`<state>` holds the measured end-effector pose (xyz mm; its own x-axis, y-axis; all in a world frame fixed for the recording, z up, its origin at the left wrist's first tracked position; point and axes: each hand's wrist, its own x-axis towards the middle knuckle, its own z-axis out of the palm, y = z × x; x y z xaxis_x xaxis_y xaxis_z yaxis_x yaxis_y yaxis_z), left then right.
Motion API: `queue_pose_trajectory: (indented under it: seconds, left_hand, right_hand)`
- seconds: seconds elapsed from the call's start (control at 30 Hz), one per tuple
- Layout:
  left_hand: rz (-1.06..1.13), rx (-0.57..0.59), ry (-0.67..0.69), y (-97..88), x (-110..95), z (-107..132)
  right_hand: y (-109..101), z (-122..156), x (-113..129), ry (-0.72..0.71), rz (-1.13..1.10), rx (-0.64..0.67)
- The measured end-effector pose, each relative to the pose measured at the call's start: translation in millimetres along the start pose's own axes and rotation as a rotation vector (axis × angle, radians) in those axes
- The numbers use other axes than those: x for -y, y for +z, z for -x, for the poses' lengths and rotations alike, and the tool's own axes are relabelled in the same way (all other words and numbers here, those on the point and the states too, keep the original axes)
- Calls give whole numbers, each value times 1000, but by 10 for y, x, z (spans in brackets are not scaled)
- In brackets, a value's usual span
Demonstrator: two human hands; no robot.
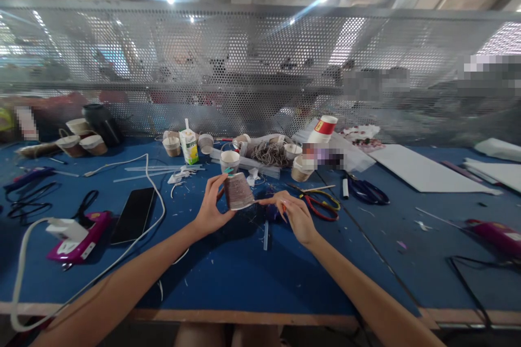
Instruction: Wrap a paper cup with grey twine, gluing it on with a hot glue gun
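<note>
My left hand [214, 206] grips a paper cup wrapped in brown cord [239, 192], thumb below and fingers above. The cup is tilted on its side above the table. My right hand [293, 214] is at the cup's right, its index finger stretched to the pale rim and seeming to touch it. Its other fingers are bent, and I see nothing held in them. A dark purplish object [277, 212] lies partly hidden behind this hand. Just beyond the cup stands a white paper cup [230, 160]. Scissors with red and yellow handles [323, 207] lie to the right.
On the blue table [228, 282] lie a phone [134, 216], a magenta power strip [81, 241] and a white cable [163, 200]. Several cups, a drink carton [189, 146] and a cord bundle [271, 155] line the back by a perforated metal screen [244, 65]. White boards [431, 171] lie right.
</note>
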<state>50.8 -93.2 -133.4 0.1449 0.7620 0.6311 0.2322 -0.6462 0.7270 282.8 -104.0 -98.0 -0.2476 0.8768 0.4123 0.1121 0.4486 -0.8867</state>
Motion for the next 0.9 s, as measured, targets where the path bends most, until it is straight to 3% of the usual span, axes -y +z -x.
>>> queue_pose_trajectory:
  seconds: [0.33, 0.5, 0.57, 0.77, 0.9]
  left_hand:
    - [84, 33, -22, -9, -3, -9]
    - [164, 75, -67, -19, 17, -3]
    - [223, 113, -83, -13, 51, 0]
    - [462, 204, -138, 56, 126, -6]
    - [510, 277, -197, 85, 104, 3]
  right_hand:
    - [-18, -22, -28, 149, -130, -101]
    - [-74, -51, -114, 54, -63, -284]
    - [-75, -42, -99, -36, 36, -226]
    - [50, 54, 43, -268, 425, 143]
    - [121, 51, -13, -264, 506, 174]
